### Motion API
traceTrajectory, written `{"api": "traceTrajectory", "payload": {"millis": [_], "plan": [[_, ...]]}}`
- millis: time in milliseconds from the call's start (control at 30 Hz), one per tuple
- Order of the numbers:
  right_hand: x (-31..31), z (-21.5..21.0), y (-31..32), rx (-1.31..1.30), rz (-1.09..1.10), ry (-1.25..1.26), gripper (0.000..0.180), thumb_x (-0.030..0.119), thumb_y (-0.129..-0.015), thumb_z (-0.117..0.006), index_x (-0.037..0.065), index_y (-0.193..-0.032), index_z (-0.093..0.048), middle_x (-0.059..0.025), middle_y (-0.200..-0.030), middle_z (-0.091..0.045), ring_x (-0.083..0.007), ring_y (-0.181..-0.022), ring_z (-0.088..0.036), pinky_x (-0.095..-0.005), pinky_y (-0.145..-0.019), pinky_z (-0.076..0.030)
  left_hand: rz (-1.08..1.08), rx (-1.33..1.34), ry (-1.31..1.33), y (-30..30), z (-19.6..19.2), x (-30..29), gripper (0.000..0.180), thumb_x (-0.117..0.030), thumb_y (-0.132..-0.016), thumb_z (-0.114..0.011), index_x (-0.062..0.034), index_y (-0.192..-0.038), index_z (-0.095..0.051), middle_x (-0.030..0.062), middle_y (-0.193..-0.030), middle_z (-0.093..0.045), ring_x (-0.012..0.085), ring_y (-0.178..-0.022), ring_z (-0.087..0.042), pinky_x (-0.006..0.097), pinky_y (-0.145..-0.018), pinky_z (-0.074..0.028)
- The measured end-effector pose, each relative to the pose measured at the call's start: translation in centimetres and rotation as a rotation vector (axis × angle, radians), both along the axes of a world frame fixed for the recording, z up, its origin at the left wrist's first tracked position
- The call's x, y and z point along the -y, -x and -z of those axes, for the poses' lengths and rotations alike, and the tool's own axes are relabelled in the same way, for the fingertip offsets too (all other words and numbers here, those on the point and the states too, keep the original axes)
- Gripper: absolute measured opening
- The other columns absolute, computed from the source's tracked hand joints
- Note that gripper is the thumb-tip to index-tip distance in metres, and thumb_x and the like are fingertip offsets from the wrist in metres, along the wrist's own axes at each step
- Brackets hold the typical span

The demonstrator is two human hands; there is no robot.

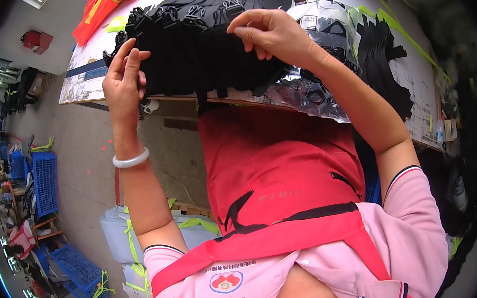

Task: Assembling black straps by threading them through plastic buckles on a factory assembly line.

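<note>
A heap of black webbing straps (195, 61) lies along the near edge of the table, with black plastic side-release buckles (195, 16) lined up at its far side. My left hand (122, 77) is raised at the heap's left end, thumb and fingers drawn together. Over the right part of the heap, my right hand (276, 35) pinches thumb against forefinger while its other fingers curl under. Whatever either pinch holds, if anything, is too small or dark to make out against the black straps.
Clear plastic bags (319, 38) with black parts lie right of the heap, beside more black straps (379, 60). Orange-red straps (102, 13) sit at the table's far left. Blue crates (46, 182) and grey bundles (117, 235) stand on the floor at left.
</note>
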State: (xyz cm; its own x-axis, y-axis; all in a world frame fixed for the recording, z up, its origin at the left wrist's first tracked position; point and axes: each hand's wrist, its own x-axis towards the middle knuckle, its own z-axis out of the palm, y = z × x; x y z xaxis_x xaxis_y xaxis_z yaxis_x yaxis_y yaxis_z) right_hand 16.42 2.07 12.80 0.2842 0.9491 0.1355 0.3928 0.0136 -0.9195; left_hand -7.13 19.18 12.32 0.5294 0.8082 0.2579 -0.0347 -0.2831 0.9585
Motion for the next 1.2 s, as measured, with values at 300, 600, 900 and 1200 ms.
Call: {"api": "traceTrajectory", "payload": {"millis": [300, 600, 900, 1200], "plan": [[4.5, 7.1, 7.1, 0.271, -0.444, 0.107, 0.02, 0.012, -0.084, -0.066, 0.004, -0.102, -0.066, -0.0176, -0.087, -0.067, -0.0333, -0.078, -0.066, -0.0382, -0.07, -0.052, 0.595, -0.046, 0.373, -1.1, 9.2, 12.5, 0.077, -0.061, -0.092, -0.047, -0.0041, -0.143, -0.037, 0.0061, -0.111, -0.058, 0.0043, -0.063, -0.049, 0.015, -0.05, -0.034], [7.9, 8.8, 4.7, -0.45, -0.106, 0.288, 0.024, 0.022, -0.094, -0.059, -0.001, -0.101, -0.064, -0.0025, -0.074, -0.062, -0.006, -0.052, -0.054, -0.0199, -0.047, -0.043, 0.668, -0.034, 0.842, -1.8, 10.9, 13.0, 0.045, -0.037, -0.097, -0.054, -0.0057, -0.129, -0.052, 0.0034, -0.085, -0.062, 0.0039, -0.05, -0.043, 0.018, -0.041, -0.031], [12.1, 11.6, 4.3, -0.963, 0.048, 0.207, 0.021, 0.018, -0.094, -0.059, 0.001, -0.105, -0.053, -0.0074, -0.081, -0.065, -0.0099, -0.058, -0.061, -0.0196, -0.046, -0.049, 0.517, -0.04, 0.794, -3.6, 13.1, 17.8, 0.033, -0.014, -0.09, -0.064, -0.0049, -0.122, -0.06, 0.001, -0.088, -0.065, 0.002, -0.053, -0.044, 0.017, -0.044, -0.032], [17.9, 12.5, 3.9, -0.302, 0.135, 0.063, 0.018, 0.015, -0.09, -0.064, -0.001, -0.099, -0.062, -0.0063, -0.086, -0.067, -0.0158, -0.072, -0.063, -0.0279, -0.066, -0.051, 0.486, 0.178, 1.499, -5.0, 13.9, 19.4, 0.019, -0.02, -0.095, -0.058, -0.0058, -0.107, -0.063, 0.0077, -0.097, -0.065, 0.0113, -0.071, -0.053, 0.02, -0.047, -0.041]]}}
